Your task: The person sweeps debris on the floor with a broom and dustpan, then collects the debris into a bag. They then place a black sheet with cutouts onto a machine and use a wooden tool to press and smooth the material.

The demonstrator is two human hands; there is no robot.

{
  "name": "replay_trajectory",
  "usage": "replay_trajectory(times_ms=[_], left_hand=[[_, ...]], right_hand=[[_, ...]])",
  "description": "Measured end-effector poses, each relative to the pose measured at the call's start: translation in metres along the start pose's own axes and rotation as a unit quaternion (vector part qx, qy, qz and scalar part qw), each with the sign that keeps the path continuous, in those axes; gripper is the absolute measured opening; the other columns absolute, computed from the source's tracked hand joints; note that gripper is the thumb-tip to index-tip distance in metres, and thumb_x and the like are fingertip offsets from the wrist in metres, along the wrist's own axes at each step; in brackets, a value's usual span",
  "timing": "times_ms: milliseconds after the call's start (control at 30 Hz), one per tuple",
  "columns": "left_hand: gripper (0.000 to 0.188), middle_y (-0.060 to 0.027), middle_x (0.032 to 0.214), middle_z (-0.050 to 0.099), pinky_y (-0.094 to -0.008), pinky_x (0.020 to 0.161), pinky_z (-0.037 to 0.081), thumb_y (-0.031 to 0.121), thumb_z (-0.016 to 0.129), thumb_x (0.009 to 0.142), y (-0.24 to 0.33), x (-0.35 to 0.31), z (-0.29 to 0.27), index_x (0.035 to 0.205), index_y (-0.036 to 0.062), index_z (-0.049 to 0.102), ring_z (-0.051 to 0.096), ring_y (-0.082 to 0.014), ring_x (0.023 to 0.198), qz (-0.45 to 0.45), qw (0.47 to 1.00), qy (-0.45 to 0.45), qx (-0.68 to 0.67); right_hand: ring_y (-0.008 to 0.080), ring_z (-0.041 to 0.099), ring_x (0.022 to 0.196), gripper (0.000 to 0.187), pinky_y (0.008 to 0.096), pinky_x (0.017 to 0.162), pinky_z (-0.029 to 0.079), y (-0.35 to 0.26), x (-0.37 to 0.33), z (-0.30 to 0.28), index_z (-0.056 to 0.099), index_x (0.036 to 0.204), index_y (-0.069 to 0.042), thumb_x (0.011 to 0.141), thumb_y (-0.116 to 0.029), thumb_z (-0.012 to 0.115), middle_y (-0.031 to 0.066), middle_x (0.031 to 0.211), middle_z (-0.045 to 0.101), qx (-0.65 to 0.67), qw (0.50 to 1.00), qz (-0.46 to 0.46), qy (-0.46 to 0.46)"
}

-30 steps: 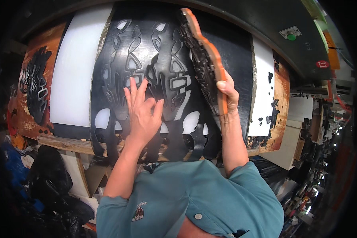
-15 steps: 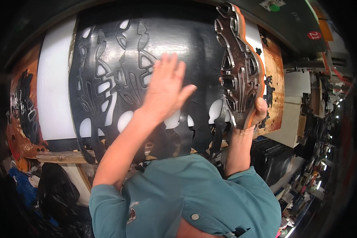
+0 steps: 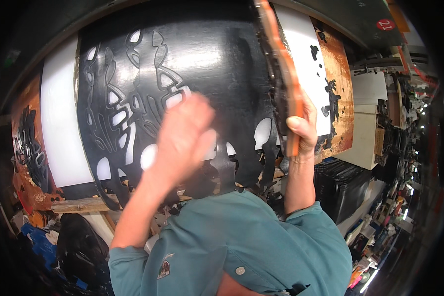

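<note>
My right hand (image 3: 305,123) grips the lower end of a long, wavy cutting die (image 3: 283,74). The die stands on edge, its dark metal blade side turned left and its orange backing turned right. Below and left of it lies a large black sheet (image 3: 227,93), cut with curvy outlines and holes on its left half and along its near edge. White shows through several of these openings. Over the middle of the sheet is my left hand (image 3: 186,133), smeared by motion. Its fingers are too blurred to read, and no object shows in it.
Beneath the black sheet, a white board (image 3: 59,123) sticks out on the left and right. Rusty brown surfaces flank it, with black scraps (image 3: 32,143) on the left one. A wooden strip (image 3: 79,204) runs along the near edge. Stacked black sheets (image 3: 340,190) stand at the right.
My right hand has turned the die from blades facing me to edge-on and shifted it left. My left hand, earlier spread with fingers out, has drawn nearer and blurred. The whole view has shifted slightly.
</note>
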State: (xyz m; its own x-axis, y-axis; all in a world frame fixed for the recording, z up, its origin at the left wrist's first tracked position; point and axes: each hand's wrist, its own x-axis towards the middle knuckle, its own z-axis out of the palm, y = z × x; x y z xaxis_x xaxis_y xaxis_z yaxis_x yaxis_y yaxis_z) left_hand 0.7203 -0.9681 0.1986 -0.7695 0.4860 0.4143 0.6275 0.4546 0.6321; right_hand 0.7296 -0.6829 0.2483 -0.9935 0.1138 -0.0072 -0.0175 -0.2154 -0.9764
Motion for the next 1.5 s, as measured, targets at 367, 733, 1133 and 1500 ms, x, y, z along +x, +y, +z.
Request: replay_trajectory(times_ms=[367,733,1133,1500], left_hand=[[0.046,-0.0224,0.150,0.058,-0.0560,0.123,0.037,0.009,0.073,0.094,-0.055,-0.013,0.010,0.137,-0.0050,0.061,0.050,-0.0428,0.145,-0.071,0.982,0.088,0.149],[0.046,-0.0208,0.150,0.059,-0.0564,0.122,0.038,0.005,0.076,0.092,-0.053,-0.010,0.011,0.136,-0.0013,0.062,0.050,-0.0418,0.146,-0.083,0.982,0.102,0.135],[0.044,-0.0214,0.149,0.060,-0.0555,0.123,0.037,0.006,0.077,0.092,-0.052,-0.009,0.008,0.133,-0.0025,0.064,0.051,-0.0420,0.146,-0.071,0.980,0.115,0.144],[0.038,-0.0219,0.147,0.061,-0.0554,0.124,0.036,0.009,0.075,0.094,-0.053,-0.009,0.004,0.129,-0.0024,0.065,0.050,-0.0439,0.145,-0.057,0.981,0.133,0.132]], right_hand=[[0.0501,0.044,0.134,0.094,0.0586,0.111,0.043,0.068,0.033,0.059,0.067,0.142,-0.008,0.055,-0.036,0.087,0.0332,0.157,0.035,-0.593,0.777,-0.201,-0.063],[0.0499,0.048,0.132,0.089,0.0574,0.110,0.045,0.075,0.035,0.053,0.071,0.135,-0.006,0.053,-0.034,0.089,0.0350,0.157,0.039,-0.575,0.774,-0.257,-0.060],[0.0509,0.047,0.133,0.089,0.0569,0.111,0.045,0.075,0.039,0.054,0.070,0.136,-0.006,0.052,-0.030,0.089,0.0353,0.156,0.039,-0.554,0.777,-0.289,-0.080],[0.0528,0.043,0.135,0.088,0.0587,0.114,0.042,0.070,0.044,0.056,0.068,0.139,-0.006,0.057,-0.033,0.087,0.0371,0.155,0.037,-0.543,0.777,-0.296,-0.119]])
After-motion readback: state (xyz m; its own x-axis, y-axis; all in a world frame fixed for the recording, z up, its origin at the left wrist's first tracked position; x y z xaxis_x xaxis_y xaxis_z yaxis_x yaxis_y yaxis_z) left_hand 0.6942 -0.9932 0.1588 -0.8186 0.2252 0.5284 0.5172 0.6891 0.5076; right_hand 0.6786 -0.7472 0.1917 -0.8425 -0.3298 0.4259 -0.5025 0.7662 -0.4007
